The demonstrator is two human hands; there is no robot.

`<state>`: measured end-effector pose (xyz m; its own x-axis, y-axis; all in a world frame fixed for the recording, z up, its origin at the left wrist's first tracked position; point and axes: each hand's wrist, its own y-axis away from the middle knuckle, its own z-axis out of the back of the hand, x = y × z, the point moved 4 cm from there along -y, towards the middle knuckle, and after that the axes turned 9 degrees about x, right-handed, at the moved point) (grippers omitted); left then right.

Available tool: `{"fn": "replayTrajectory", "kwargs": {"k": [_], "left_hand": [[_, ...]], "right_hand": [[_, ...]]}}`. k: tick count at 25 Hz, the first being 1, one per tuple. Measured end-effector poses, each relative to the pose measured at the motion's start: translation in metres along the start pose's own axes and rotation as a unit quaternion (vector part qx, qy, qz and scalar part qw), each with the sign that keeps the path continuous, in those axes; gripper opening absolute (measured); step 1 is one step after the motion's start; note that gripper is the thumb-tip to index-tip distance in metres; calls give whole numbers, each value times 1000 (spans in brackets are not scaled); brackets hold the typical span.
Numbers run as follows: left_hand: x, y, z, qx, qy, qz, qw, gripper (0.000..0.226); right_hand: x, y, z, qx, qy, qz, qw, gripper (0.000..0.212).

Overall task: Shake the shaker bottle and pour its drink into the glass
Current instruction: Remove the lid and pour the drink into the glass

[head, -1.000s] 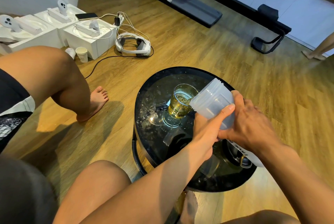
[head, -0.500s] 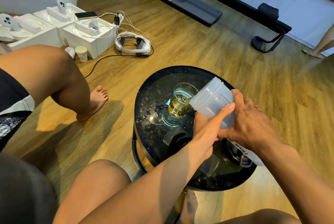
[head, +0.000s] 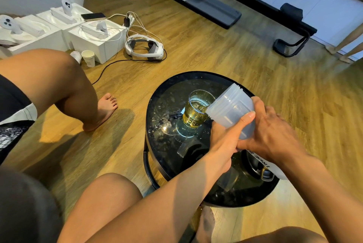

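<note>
- Head view: the shaker bottle [head: 231, 112] is tilted, with its open mouth at the rim of the glass [head: 196, 115].
- The glass stands near the middle of the round table [head: 196, 74] and holds yellow drink.
- The left hand [head: 225, 138] and the right hand [head: 273, 132] both grip the bottle with curled fingers.

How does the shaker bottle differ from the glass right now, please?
The shaker bottle is tilted, gripped by the left hand and right hand; the glass stands upright on the table. The shaker bottle is frosted; the glass is clear and holds yellow drink. Both are open-topped.
</note>
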<state>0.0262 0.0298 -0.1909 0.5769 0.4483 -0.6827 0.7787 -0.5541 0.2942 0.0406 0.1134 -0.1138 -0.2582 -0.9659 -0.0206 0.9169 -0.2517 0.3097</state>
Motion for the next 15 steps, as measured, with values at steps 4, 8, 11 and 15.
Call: {"fn": "replayTrajectory", "kwargs": {"k": [4,8,11,15], "left_hand": [[0,0,0,-2,-2,-1,1000,47],[-1,1,0,-3,-6,2,1000,44],[-1,1,0,-3,-6,3,1000,44],[-1,1,0,-3,-5,2,1000,41]], "right_hand": [[0,0,0,-1,1,1,1000,117],[0,-1,0,-2,6,0,1000,119],[-1,-2,0,-4,9,-2,1000,120],[-1,-2,-1,-3,11,-2,1000,120]]}}
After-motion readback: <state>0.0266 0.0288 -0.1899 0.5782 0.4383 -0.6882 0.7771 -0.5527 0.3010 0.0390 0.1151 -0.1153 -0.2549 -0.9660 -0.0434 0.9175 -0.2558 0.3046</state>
